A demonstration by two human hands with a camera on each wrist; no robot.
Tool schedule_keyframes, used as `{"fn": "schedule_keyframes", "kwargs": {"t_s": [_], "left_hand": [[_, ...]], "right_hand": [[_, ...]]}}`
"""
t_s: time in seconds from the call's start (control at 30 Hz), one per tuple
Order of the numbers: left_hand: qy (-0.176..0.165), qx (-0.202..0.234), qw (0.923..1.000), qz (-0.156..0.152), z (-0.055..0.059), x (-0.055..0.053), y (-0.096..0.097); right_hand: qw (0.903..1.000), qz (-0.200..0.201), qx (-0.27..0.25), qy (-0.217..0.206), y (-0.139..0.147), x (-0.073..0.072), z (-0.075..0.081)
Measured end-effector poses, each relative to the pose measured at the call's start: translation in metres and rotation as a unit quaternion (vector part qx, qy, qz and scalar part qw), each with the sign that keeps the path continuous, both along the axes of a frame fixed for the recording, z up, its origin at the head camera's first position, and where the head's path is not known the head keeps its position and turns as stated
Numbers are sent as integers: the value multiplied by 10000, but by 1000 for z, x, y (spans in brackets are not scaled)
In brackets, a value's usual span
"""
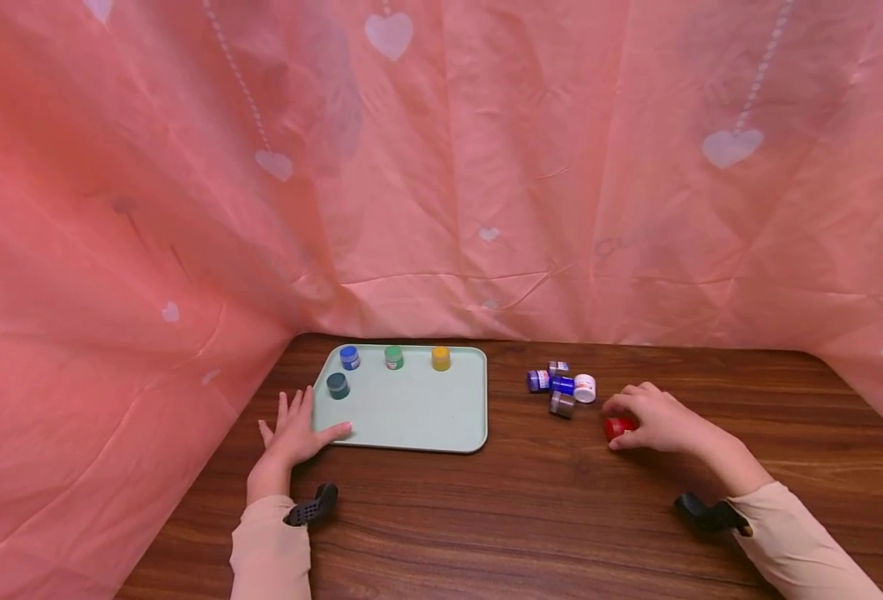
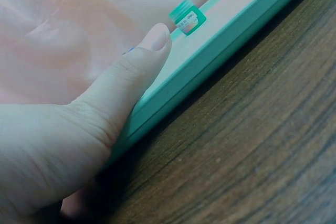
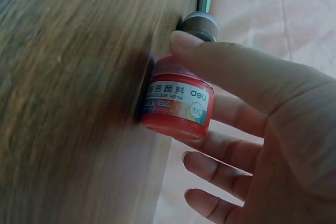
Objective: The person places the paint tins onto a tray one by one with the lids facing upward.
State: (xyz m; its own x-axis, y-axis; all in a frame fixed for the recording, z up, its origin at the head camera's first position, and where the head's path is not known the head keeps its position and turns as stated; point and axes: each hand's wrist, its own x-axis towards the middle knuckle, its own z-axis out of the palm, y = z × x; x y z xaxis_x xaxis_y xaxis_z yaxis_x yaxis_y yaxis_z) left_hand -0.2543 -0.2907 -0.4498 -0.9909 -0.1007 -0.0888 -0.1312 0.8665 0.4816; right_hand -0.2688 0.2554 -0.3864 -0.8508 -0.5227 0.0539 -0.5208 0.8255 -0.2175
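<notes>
At the right of the head view, my right hand [image 1: 662,422] holds a small red paint jar [image 1: 617,429] that lies on its side low at the tabletop. In the right wrist view the thumb crosses the lid end of the red jar [image 3: 176,103], with fingers curled behind it; its label reads "deli". My left hand [image 1: 294,435] is spread at the left edge of a pale green tray [image 1: 411,417], thumb over the front rim. Blue [image 1: 349,358], green [image 1: 393,357] and yellow [image 1: 441,359] jars stand along the tray's back, a dark teal jar [image 1: 338,386] at its left.
Left of my right hand, several jars lie clustered on the brown wooden table [image 1: 501,517]: a white one [image 1: 585,388], a brown one [image 1: 561,405], a blue one [image 1: 562,385] and a purple one [image 1: 538,381] among them. A pink curtain [image 1: 441,208] hangs behind and along the sides.
</notes>
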Motion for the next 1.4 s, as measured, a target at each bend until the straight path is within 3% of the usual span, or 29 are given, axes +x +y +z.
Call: {"fn": "schedule_keyframes", "kwargs": {"t_s": [0.73, 1.4], "left_hand": [[32, 37, 10000, 24, -1, 0, 0], [-4, 45, 10000, -2, 3, 3, 2]], "right_hand": [[9994, 199, 44, 290, 3, -6, -5], [9952, 425, -535, 700, -21, 3, -2]]}}
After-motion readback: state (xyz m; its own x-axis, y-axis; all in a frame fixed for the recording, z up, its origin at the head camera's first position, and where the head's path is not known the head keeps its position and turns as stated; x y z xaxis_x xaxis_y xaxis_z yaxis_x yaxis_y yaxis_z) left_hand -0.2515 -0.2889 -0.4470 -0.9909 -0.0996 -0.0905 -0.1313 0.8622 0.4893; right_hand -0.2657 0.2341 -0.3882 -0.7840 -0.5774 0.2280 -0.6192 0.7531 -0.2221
